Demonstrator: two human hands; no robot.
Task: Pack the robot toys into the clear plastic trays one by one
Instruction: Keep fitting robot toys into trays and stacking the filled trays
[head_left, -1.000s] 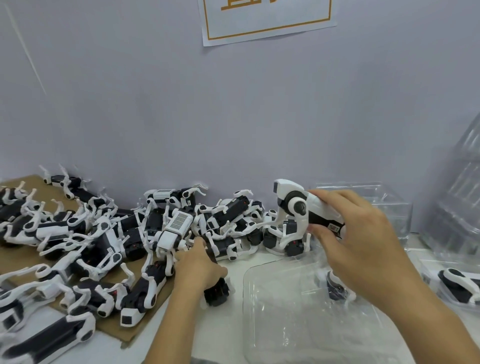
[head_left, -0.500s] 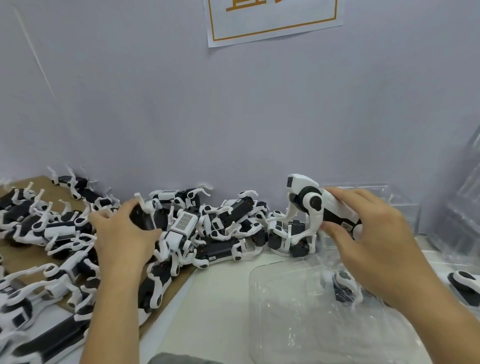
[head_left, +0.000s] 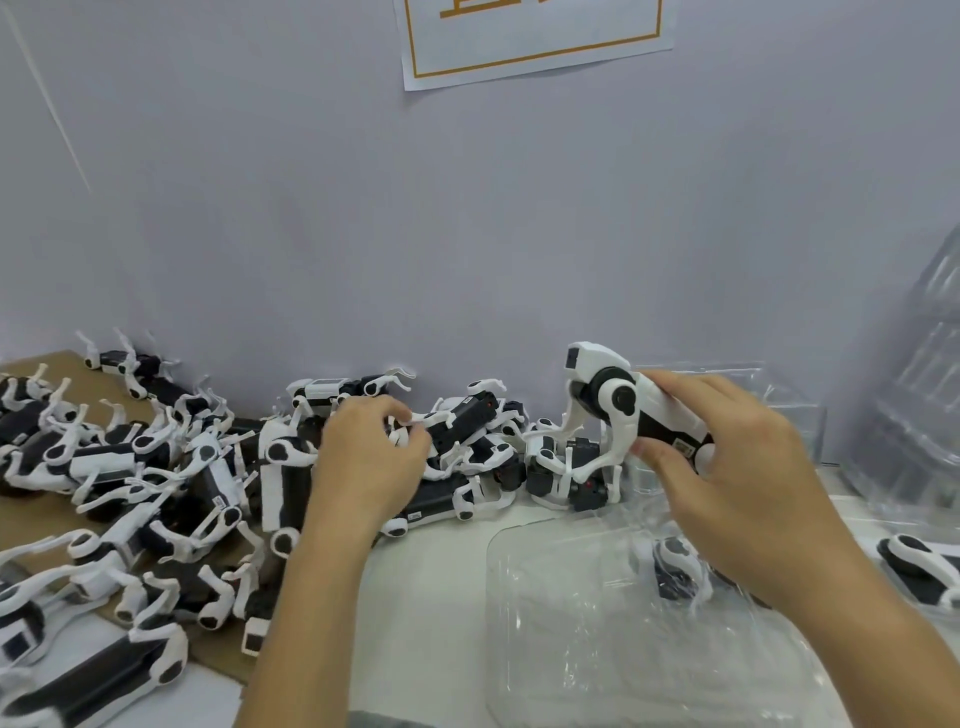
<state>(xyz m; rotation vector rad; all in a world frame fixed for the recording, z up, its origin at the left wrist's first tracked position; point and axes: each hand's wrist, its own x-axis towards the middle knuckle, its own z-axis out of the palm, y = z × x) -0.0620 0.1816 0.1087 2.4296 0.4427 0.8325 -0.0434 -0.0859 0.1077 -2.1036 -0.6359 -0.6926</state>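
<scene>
While your right hand (head_left: 727, 467) grips the robot toy (head_left: 618, 400), long axis nose-left, the clear tray (head_left: 597, 649) sits directly below; left hand (head_left: 369, 457), fingers curled, digs in the toy pile (head_left: 208, 467).

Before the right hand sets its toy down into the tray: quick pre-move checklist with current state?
1. Right hand has firm hold of the robot toy: ok, fingers wrap its body and it is lifted.
2. Clear tray sits under the toy's path: ok, in front of the person, just below the hand.
3. Tray cavity free: cannot tell, glare and the hand hide much of it; another toy lies there.
4. Toy's legs free of the pile: cannot tell, its front leg hangs by a neighbouring toy.
5. Left hand out of the way: ok, it is over in the pile.
</scene>
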